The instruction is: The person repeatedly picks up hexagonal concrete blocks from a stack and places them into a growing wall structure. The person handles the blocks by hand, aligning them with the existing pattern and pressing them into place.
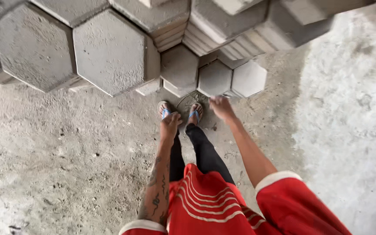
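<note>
**Empty hands before stacked hexagonal pavers**

Standing just short of the paver stack (pixel 109 52), feet in blue sandals (pixel 194 114) on the dusty concrete floor (pixel 66 161). Left hand (pixel 169 124) loosely curled, gripping nothing, hanging below the stack. Right hand (pixel 220 106) blurred, fingers bent, seemingly empty, nearest the small pavers (pixel 231 78) leaning at the stack's foot, propped on edge, probably for easy lifting.

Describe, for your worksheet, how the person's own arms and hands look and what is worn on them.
Both arms are bare below short red sleeves with white cuffs. The left forearm carries dark tattoos along its length. The left hand and right hand are bare: no gloves, and no rings or watch that can be made out.
</note>
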